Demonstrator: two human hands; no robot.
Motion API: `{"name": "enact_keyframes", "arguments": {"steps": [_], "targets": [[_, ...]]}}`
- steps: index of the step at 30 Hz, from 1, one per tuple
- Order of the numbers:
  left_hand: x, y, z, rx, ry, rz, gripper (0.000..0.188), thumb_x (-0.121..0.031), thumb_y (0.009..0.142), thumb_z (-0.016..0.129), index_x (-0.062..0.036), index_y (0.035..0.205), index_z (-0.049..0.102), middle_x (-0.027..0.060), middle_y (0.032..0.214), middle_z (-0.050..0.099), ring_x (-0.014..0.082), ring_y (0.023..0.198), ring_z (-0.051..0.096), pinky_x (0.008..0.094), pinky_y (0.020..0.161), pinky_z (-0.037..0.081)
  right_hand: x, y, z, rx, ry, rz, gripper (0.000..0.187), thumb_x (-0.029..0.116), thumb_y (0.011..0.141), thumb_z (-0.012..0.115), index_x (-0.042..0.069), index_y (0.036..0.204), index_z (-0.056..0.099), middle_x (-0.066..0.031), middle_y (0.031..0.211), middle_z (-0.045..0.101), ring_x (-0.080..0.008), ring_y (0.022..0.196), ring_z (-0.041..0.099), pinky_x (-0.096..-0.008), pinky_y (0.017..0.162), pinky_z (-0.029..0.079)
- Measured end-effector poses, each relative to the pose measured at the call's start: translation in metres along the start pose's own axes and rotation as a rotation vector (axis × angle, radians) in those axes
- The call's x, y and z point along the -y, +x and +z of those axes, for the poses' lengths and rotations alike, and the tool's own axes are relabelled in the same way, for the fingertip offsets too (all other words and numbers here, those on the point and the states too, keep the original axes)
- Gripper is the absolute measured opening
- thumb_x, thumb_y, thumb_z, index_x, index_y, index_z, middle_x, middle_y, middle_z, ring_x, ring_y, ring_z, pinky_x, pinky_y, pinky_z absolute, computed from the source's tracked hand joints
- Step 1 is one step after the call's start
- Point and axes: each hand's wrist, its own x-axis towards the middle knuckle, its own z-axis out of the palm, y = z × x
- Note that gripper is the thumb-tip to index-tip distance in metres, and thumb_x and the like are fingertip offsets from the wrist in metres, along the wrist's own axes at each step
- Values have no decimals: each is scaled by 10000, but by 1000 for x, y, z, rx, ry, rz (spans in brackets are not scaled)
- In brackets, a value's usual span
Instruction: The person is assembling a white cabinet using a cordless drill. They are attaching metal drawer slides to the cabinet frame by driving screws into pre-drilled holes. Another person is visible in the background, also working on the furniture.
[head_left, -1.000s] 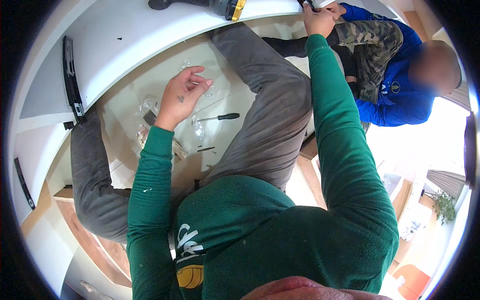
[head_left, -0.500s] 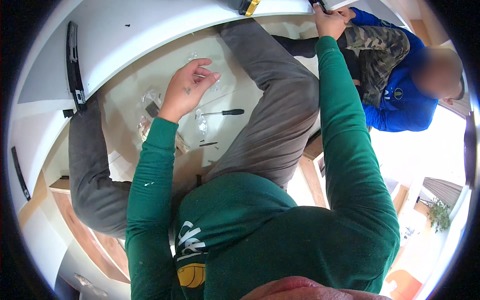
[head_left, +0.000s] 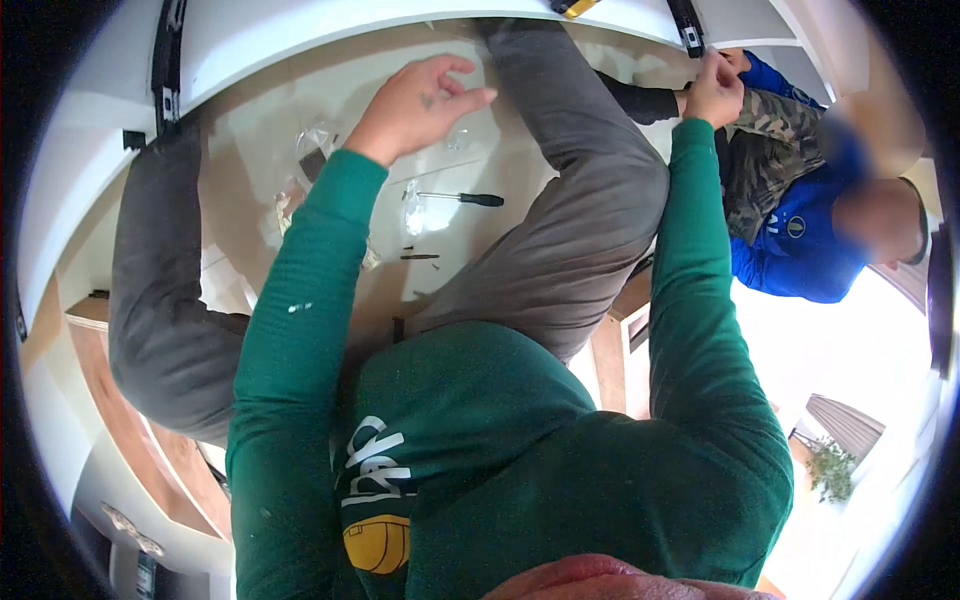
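Observation:
My left hand (head_left: 425, 105) hovers above the floor with nothing in it, thumb apart from the loosely bent fingers. At the upper right, my right hand (head_left: 715, 92) is raised with its fingers pinched together; what they hold, if anything, is hidden. Its fingertips are just beside the lower end of a black drawer slide (head_left: 688, 28) on the white panel (head_left: 330, 18). Another black slide (head_left: 168, 70) is mounted on the panel's left side. On the floor below my left hand lies a screwdriver (head_left: 470, 199) with a black handle, next to a clear plastic bag (head_left: 412, 208).
Close on my right sits a person in a blue top (head_left: 800, 235) and camouflage trousers, one hand near mine. A yellow and black tool (head_left: 576, 8) rests on the panel. Small dark pieces (head_left: 420, 257) and plastic wrapping (head_left: 315, 140) lie on the floor between my legs.
My right hand has come down off the right slide to beside its end. My left hand has shifted up and right. The view has moved, and the other person has leaned lower.

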Motion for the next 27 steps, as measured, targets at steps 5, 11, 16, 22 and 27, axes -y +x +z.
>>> {"name": "enact_keyframes", "arguments": {"steps": [5, 11, 16, 22, 27], "targets": [[3, 35, -7, -62, -150, 18, 720, -586, 835, 772, -49, 1304, 673, 167, 1138, 725, 268, 1021, 702, 384, 912, 538, 31, -46, -63, 328, 128, 213, 535, 368, 1068, 558, -52, 772, 710, -60, 682, 699, -137, 597, 614, -309, 574, 473], [0, 44, -30, 47, -200, 42, 526, -419, 926, 755, 43, 1170, 691, 147, 1040, 745, 235, 954, 691, 351, 858, 540, 48, -71, -98, 1182, 327, 1096, 362, 353, 1020, 647, 29, 1159, 729, -89, 1104, 743, -171, 941, 701, -331, 849, 552], [3, 34, -40, 150, -204, 34, 533, -436, 926, 750, 31, 1177, 694, 156, 1071, 743, 236, 986, 688, 348, 886, 536, 110, -65, -107, 1258, 68, 1191, 490, 440, 929, 740, 36, 1205, 721, -92, 1166, 740, -208, 1007, 701, -325, 922, 534], [1, 28, -43, 127, -212, -6, 519, -446, 929, 748, 3, 1186, 701, 156, 1111, 741, 232, 1035, 679, 353, 920, 526, 119, -63, -106, 1505, -208, 741, 805, 621, 846, 753, -36, 1305, 667, -190, 1215, 716, -270, 1062, 694, -331, 966, 516], [-4, 24, -39, 25, -105, -53, 688, -566, 859, 758, -48, 1305, 675, 144, 1168, 700, 249, 1058, 667, 373, 920, 520, 113, -68, -108, 1484, -318, 390, 831, 657, 871, 702, -40, 1321, 662, -193, 1186, 734, -255, 1086, 691, -340, 967, 508]]}}
